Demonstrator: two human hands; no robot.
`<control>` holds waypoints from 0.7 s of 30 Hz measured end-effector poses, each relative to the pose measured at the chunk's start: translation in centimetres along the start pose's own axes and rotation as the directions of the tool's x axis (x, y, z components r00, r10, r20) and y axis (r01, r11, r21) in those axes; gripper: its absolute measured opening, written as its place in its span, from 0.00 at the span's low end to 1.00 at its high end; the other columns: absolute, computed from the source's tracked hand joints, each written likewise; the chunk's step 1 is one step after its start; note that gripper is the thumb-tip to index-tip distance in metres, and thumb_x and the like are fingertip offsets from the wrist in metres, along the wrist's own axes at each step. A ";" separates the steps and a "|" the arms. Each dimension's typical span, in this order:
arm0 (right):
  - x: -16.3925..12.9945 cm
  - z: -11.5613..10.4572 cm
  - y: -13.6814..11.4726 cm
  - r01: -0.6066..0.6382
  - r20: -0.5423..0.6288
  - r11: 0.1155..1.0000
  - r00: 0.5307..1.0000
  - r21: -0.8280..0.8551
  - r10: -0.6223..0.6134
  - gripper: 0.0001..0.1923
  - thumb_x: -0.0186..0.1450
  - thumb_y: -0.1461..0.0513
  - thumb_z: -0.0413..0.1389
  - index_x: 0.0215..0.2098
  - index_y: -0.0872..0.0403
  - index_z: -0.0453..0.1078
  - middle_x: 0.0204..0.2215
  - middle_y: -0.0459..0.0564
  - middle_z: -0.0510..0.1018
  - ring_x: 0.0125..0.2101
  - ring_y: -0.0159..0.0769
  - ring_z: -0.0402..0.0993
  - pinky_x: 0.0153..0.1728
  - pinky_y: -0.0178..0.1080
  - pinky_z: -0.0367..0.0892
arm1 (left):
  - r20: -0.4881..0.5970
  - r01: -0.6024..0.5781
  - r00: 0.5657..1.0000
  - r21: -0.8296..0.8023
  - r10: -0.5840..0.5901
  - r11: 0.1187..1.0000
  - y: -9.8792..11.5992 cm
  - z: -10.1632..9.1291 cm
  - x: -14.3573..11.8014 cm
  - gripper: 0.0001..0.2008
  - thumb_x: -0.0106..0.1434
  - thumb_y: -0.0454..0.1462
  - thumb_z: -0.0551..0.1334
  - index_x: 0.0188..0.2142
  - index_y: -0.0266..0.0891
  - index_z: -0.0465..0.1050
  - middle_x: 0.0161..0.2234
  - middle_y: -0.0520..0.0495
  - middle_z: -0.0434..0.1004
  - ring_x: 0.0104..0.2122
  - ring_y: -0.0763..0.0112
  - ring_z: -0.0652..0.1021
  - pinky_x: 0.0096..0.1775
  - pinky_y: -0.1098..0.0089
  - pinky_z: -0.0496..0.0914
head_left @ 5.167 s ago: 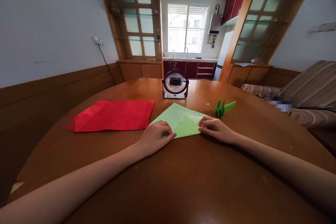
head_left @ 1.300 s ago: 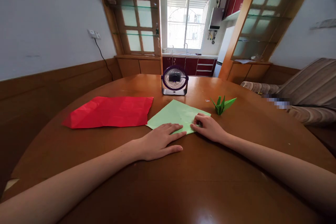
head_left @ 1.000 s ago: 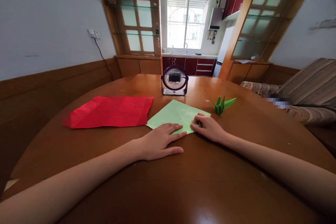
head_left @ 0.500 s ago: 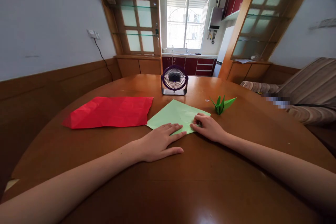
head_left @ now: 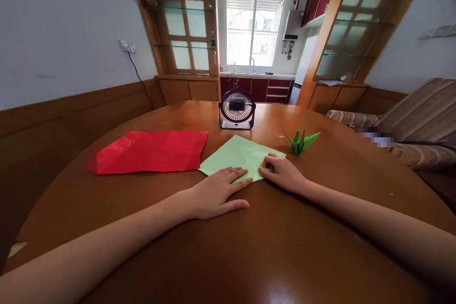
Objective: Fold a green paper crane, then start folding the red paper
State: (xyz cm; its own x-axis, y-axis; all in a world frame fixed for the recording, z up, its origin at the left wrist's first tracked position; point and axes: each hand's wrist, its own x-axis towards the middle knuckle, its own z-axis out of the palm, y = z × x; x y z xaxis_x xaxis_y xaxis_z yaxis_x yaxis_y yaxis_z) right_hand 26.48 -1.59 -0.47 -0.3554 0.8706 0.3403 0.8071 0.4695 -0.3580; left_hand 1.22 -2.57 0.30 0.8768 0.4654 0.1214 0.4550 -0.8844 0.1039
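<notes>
Your left hand (head_left: 213, 194) lies flat, fingers spread on near corner of green paper (head_left: 239, 156); right hand (head_left: 283, 173) pinches right edge. Paper lies mid-table, between red sheet (head_left: 149, 151) and paper crane (head_left: 302, 141). Crease step, seemingly; next press fold firmly.

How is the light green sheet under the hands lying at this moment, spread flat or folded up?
Mostly spread flat: the light green sheet lies on the table, creased, pressed by the left hand and right hand.

Both hands, left hand (head_left: 214, 193) and right hand (head_left: 284, 173), flat on light-green paper (head_left: 239, 155)
</notes>
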 end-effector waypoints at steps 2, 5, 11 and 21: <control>-0.1 0.1 0.0 0.002 -0.006 1.000 1.000 -0.019 -0.002 0.10 0.66 0.59 0.53 0.28 0.55 0.63 0.30 0.48 0.70 0.29 0.33 0.67 0.32 0.36 0.61 | -0.005 -0.008 1.000 0.001 0.008 1.000 0.0 0.0 0.0 0.33 0.68 0.56 0.47 0.65 0.41 0.55 0.66 0.39 0.53 0.63 0.51 0.59 0.61 0.53 0.55; -0.3 0.2 0.0 0.042 -0.050 0.997 0.998 -0.067 -0.046 0.08 0.66 0.59 0.53 0.31 0.55 0.64 0.31 0.49 0.71 0.31 0.36 0.68 0.34 0.38 0.63 | 0.017 -0.006 1.000 -0.009 0.006 1.000 0.0 -0.1 0.0 0.34 0.68 0.57 0.47 0.66 0.40 0.55 0.66 0.37 0.52 0.64 0.49 0.58 0.62 0.53 0.54; -1.3 -0.4 -0.3 0.350 -0.146 0.931 0.921 -0.104 -0.362 0.08 0.68 0.63 0.51 0.44 0.55 0.67 0.42 0.55 0.73 0.44 0.42 0.69 0.46 0.47 0.65 | 0.043 0.011 0.999 -0.010 -0.011 1.000 0.2 -0.4 0.0 0.35 0.67 0.57 0.47 0.66 0.39 0.54 0.66 0.36 0.51 0.64 0.47 0.58 0.61 0.51 0.55; -2.4 -1.5 0.1 0.629 0.120 0.772 0.777 -0.096 -0.618 0.17 0.70 0.63 0.47 0.55 0.56 0.67 0.44 0.56 0.76 0.44 0.40 0.72 0.47 0.46 0.66 | 0.008 -0.018 1.000 0.012 0.018 1.000 0.1 -0.1 0.0 0.35 0.67 0.57 0.47 0.66 0.41 0.53 0.66 0.37 0.53 0.63 0.50 0.59 0.61 0.54 0.55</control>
State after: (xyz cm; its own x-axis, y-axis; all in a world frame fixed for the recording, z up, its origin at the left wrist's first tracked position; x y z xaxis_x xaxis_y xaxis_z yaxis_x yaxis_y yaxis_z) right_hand 28.10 -3.85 -0.06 -0.8314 0.4039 0.3818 0.4448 0.8954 0.0214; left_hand 1.28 -2.63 0.37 0.8858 0.4495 0.1154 0.4413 -0.8928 0.0903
